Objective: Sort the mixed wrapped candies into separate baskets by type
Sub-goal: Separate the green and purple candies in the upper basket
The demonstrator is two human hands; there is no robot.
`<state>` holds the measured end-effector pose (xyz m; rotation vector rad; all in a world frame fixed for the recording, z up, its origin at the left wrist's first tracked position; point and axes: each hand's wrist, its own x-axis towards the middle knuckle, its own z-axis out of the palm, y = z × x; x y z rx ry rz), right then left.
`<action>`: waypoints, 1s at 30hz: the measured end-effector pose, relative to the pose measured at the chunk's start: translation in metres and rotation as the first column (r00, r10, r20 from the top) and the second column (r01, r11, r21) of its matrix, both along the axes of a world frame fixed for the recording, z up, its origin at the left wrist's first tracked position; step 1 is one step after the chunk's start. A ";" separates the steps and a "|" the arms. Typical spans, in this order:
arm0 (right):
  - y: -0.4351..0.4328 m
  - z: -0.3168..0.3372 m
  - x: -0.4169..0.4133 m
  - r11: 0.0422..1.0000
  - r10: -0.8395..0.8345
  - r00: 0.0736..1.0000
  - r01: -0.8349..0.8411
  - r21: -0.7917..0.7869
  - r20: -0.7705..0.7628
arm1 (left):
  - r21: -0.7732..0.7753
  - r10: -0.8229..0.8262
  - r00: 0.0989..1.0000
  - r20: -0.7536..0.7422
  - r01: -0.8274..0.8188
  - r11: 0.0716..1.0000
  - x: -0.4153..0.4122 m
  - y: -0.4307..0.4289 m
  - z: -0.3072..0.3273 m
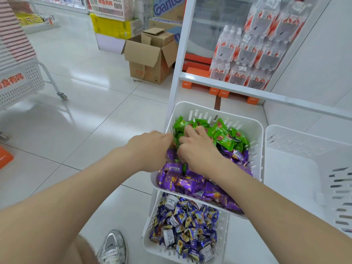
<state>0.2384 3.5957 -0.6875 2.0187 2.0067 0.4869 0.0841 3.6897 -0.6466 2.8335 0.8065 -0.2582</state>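
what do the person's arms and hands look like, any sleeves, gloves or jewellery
Both forearms are bare as far as the view shows, with no sleeves visible. The left hand and right hand wear no gloves. No watch, bracelet or ring shows on the visible parts, though some fingers are hidden among the candies.

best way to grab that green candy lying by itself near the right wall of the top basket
Pinch the green candy across its flat body from above, coming in from the near-left with the right hand. It lies face up on the pile, with the basket wall close on its right, so that side looks cramped. Its crimped ends stick out and would also serve as a pinch point.
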 end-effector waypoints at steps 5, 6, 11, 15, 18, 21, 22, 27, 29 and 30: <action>-0.015 0.013 0.011 0.955 -0.095 0.964 0.159 0.251 -0.248 | 0.028 0.031 0.993 0.112 -0.034 0.999 -0.001 -0.001 0.009; -0.017 0.016 0.012 0.934 -0.118 0.944 0.211 0.287 -0.309 | 0.026 0.041 0.991 0.127 -0.044 0.999 -0.001 0.000 0.010; -0.008 0.013 0.017 0.832 -0.143 0.866 0.368 0.416 -0.479 | 0.042 0.053 0.982 0.184 -0.062 0.997 0.003 0.000 0.013; 0.003 0.005 0.016 0.846 -0.133 0.900 0.321 0.426 -0.415 | 0.062 0.040 0.986 0.164 -0.050 0.997 0.008 -0.003 0.011; 0.012 -0.005 0.016 0.887 -0.199 0.943 0.289 0.360 -0.268 | 0.076 0.046 0.985 0.167 -0.060 0.995 0.009 -0.003 0.009; 0.023 -0.013 0.014 0.916 -0.204 0.960 0.257 0.308 -0.193 | 0.080 0.045 0.982 0.181 -0.060 0.995 0.009 -0.002 0.007; 0.024 -0.013 0.012 0.923 -0.192 0.965 0.240 0.301 -0.180 | 0.085 0.032 0.980 0.194 -0.049 0.995 0.010 -0.002 0.006; 0.001 0.018 0.010 0.969 -0.090 0.949 0.153 0.192 -0.301 | 0.120 -0.033 0.976 0.216 0.007 0.993 0.011 -0.002 0.004; -0.015 0.031 0.013 0.948 -0.129 0.915 0.226 0.222 -0.381 | 0.148 -0.041 0.976 0.215 0.009 0.989 0.011 -0.003 0.005; -0.023 0.037 0.016 0.910 -0.153 0.884 0.300 0.286 -0.442 | 0.175 -0.056 0.973 0.223 0.017 0.984 0.011 -0.003 0.006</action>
